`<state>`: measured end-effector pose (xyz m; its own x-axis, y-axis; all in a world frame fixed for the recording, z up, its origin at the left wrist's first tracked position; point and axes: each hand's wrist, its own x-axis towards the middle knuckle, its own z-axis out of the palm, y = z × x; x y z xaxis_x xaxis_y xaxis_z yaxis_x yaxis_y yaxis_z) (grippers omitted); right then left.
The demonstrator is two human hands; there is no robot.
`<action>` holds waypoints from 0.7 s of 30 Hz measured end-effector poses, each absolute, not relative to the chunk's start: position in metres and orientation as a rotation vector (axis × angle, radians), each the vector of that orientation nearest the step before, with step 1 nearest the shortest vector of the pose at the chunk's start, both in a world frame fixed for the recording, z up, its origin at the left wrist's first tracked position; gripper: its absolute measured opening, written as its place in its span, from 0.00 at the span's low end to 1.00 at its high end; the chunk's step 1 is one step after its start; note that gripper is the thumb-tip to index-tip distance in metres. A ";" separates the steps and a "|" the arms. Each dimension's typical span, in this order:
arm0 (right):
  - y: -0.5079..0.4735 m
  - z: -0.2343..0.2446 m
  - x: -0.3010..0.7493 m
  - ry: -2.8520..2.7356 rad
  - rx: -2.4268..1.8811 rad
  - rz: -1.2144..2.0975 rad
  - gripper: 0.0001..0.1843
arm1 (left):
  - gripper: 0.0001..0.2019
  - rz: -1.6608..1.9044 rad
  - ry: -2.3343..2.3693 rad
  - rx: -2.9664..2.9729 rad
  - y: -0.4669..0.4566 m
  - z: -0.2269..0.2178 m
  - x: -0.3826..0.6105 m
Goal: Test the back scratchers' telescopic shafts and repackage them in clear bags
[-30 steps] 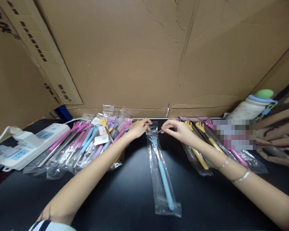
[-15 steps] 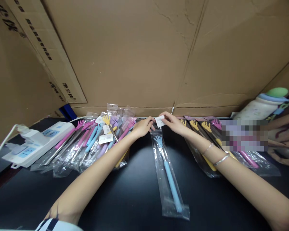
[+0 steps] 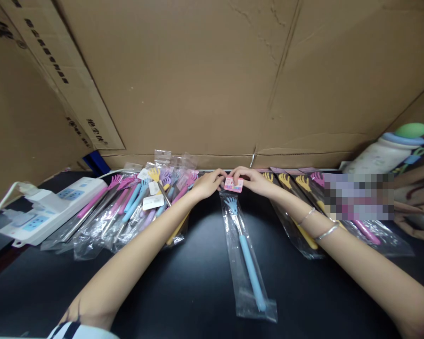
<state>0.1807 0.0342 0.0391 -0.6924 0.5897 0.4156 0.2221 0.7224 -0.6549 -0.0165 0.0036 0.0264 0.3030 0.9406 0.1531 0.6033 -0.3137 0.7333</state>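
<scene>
A clear plastic bag (image 3: 245,256) with a blue hand-shaped back scratcher (image 3: 248,261) inside lies lengthwise on the black table (image 3: 183,292). At its far end sits a small pink label (image 3: 233,184). My left hand (image 3: 207,183) pinches the bag's top from the left. My right hand (image 3: 255,181) presses its fingertips on the pink label from the right. Both hands have their fingers closed together at the bag's top.
A heap of bagged pink, blue and yellow scratchers (image 3: 137,207) lies at the left, beside a white power strip (image 3: 45,209). More bagged scratchers (image 3: 304,207) lie at the right. Cardboard walls (image 3: 198,80) stand behind. A bottle (image 3: 388,150) lies far right.
The right hand brought a small label to the top of the bag; it showed white half a second ago and now shows pink, pressed flat. Both hands have closed in together.
</scene>
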 end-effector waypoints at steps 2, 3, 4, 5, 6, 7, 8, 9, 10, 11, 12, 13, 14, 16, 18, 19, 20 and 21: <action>0.035 0.040 0.182 -2.309 -0.618 0.717 0.18 | 0.12 0.798 1.341 2.009 0.005 0.025 -0.017; 0.036 0.041 0.183 -2.314 -0.620 0.692 0.17 | 0.13 0.799 1.322 2.004 0.005 0.025 -0.018; 0.036 0.042 0.184 -2.318 -0.622 0.666 0.16 | 0.15 0.799 1.301 2.002 0.005 0.025 -0.018; 0.036 0.043 0.184 -2.317 -0.626 0.638 0.15 | 0.16 0.797 1.280 2.000 0.005 0.025 -0.019; 0.036 0.044 0.185 -2.312 -0.632 0.610 0.14 | 0.18 0.794 1.262 2.001 0.005 0.025 -0.019; 0.036 0.044 0.185 -2.300 -0.642 0.582 0.13 | 0.18 0.792 1.250 2.004 0.004 0.025 -0.020; 0.035 0.045 0.186 -2.282 -0.657 0.547 0.13 | 0.18 0.790 1.245 2.009 0.004 0.025 -0.020; 0.035 0.046 0.186 -2.262 -0.674 0.506 0.12 | 0.17 0.788 1.244 2.013 0.004 0.025 -0.020; 0.034 0.047 0.186 -2.244 -0.689 0.465 0.12 | 0.16 0.785 1.246 2.016 0.004 0.025 -0.020; 0.033 0.049 0.186 -2.232 -0.699 0.432 0.12 | 0.14 0.782 1.250 2.018 0.004 0.025 -0.020; 0.032 0.050 0.186 -2.225 -0.705 0.406 0.13 | 0.13 0.779 1.255 2.018 0.004 0.024 -0.020; 0.031 0.052 0.186 -2.222 -0.709 0.387 0.13 | 0.13 0.779 1.260 2.018 0.005 0.023 -0.020; 0.031 0.053 0.185 -2.223 -0.712 0.378 0.13 | 0.13 0.784 1.267 2.019 0.005 0.023 -0.020; 0.029 0.055 0.184 -2.225 -0.717 0.375 0.12 | 0.13 0.801 1.285 2.025 0.007 0.021 -0.020; 0.027 0.054 0.182 -2.235 -0.719 0.378 0.12 | 0.12 0.819 1.303 2.030 0.007 0.021 -0.020; 0.027 0.052 0.181 -2.246 -0.717 0.384 0.12 | 0.12 0.825 1.311 2.030 0.007 0.022 -0.020; 0.027 0.050 0.180 -2.259 -0.715 0.390 0.12 | 0.12 0.832 1.317 2.030 0.006 0.023 -0.020; 0.027 0.047 0.179 -2.270 -0.714 0.391 0.12 | 0.12 0.841 1.320 2.029 0.005 0.023 -0.020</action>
<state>0.1789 0.0267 0.0474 -0.5924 0.5947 0.5435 0.3785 0.8010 -0.4638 -0.0197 0.0055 0.0234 0.3147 0.9288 0.1955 0.5700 -0.3496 0.7436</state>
